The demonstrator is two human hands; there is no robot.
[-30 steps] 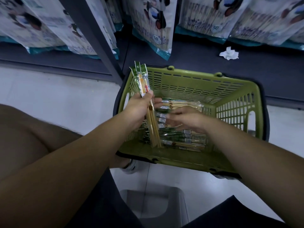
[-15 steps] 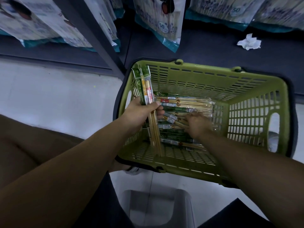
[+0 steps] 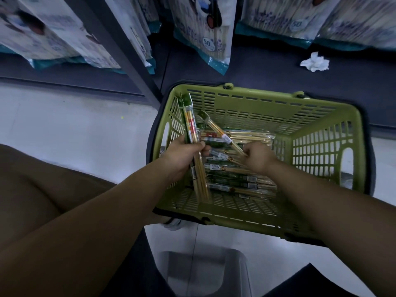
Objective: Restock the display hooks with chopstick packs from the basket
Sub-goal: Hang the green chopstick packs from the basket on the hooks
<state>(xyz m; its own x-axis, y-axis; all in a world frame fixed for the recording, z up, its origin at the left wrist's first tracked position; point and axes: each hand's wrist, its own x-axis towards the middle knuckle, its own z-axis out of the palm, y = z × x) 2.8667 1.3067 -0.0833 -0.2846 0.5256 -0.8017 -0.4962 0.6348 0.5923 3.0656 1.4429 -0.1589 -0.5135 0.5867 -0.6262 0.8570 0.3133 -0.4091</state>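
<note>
A green plastic basket (image 3: pixel 317 129) stands on the floor below the shelf, with several chopstick packs (image 3: pixel 233 181) lying across its bottom. My left hand (image 3: pixel 184 153) grips a small bundle of chopstick packs (image 3: pixel 189 127) upright over the basket's left end. My right hand (image 3: pixel 258 156) pinches the lower end of a single chopstick pack (image 3: pixel 216 130), which is lifted off the pile with its green header tilted up and to the left.
Large panda-print bags (image 3: pixel 205 33) hang in rows above a dark shelf base. A crumpled white tissue (image 3: pixel 314 61) lies on that base. A dark upright post (image 3: pixel 126 48) stands left of the basket. A grey stool (image 3: pixel 205 273) sits under me on the pale floor.
My right hand has closed on one pack in the pile and raised it, tilting its header toward my left hand. The left hand's bundle has stayed over the basket's left end.
</note>
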